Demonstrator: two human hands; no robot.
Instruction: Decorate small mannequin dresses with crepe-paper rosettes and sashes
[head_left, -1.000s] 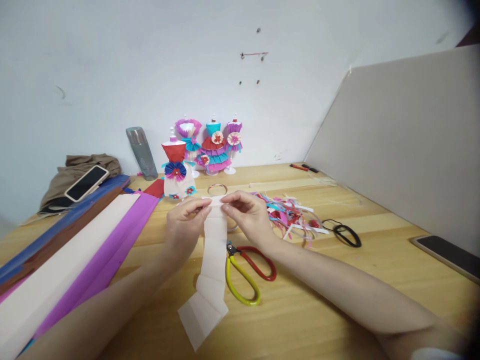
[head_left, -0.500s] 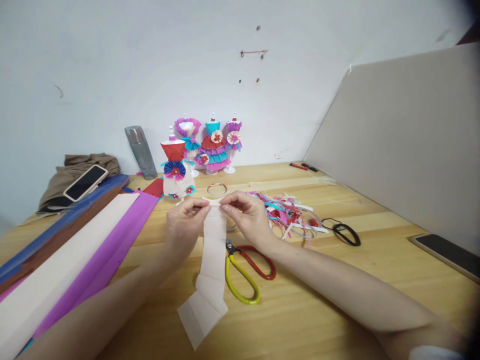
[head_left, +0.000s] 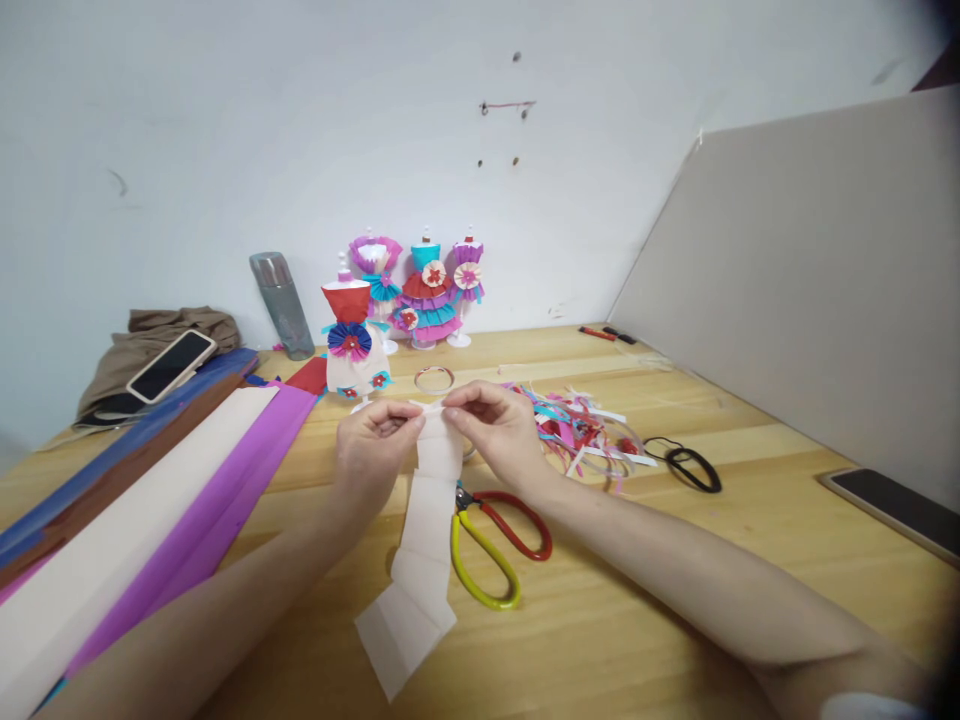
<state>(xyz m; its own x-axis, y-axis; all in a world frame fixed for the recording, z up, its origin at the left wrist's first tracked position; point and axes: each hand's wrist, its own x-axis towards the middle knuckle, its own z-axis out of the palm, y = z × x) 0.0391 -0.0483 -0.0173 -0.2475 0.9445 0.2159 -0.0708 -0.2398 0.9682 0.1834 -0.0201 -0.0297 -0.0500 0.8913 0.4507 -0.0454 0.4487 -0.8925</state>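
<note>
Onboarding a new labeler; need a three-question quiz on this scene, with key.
1. Multiple choice: what do the left grip and right grip pinch between them?
a) a phone
b) a pale strip
c) a brown cloth
2. True or false: the bottle is left of the four dress forms.
3. Fill in: the scissors have one red handle and one ____ handle.

Key: 1. b; 2. true; 3. yellow
</note>
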